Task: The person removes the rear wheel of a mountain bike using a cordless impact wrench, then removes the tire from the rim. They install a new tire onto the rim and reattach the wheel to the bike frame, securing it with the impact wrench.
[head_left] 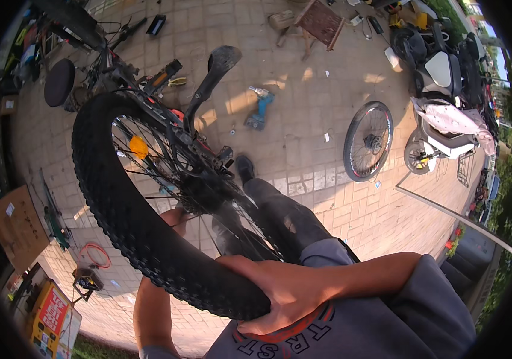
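Around black tyre (142,239), right hand (285,290), curled

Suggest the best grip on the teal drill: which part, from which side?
I'd take the handle, the narrower stretch between body and battery base. Come from the right, palm to its back, since the chuck points left. Can't tell whether it stands or lies.

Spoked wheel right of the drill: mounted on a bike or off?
Off: the wheel sits alone on the paving, no frame around it.
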Motion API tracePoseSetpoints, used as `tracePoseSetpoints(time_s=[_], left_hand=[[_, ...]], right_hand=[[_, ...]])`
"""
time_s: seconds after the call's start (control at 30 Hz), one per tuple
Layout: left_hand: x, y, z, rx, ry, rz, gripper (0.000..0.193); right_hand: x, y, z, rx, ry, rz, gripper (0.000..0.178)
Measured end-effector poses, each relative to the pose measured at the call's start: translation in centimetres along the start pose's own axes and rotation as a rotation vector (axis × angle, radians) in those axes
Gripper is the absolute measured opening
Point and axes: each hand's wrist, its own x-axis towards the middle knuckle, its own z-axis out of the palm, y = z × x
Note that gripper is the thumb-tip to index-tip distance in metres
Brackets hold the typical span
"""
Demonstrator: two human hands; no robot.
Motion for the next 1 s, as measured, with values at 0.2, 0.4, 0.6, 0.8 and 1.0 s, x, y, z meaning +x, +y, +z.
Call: tracePoseSetpoints(time_s=[0.2, 0.4, 0.6, 0.8, 1.0], left_hand=[[0.8, -3.1, 2.6, -0.656, 0.056, -0.212, 0.021], [0.7, -10.9, 9.0, -1.681, 0.114, -0.246, 0.025], [0.7, -8.3, 10.8, -1.608, 0.268, -0.265, 0.025], [1.5, -5.2, 11.2, -1.115, 0.474, -0.233, 0.027], [3.2, -3.6, 10.5, -0.564, 0.622, -0.15, 0.029]], right_hand=[[0.4, 0.0, -0.1, -0.037, 0.064, -0.093, 0.081], [1.0, 0.3, 0.2, -0.004, 0.067, -0.104, 0.082], [1.1, 0.1, -0.2, -0.027, 0.102, -0.079, 0.082], [2.2, -0.4, -0.5, 0.002, 0.096, -0.061, 0.09], [4.0, -0.9, -0.8, 0.015, 0.093, 0.013, 0.089]])
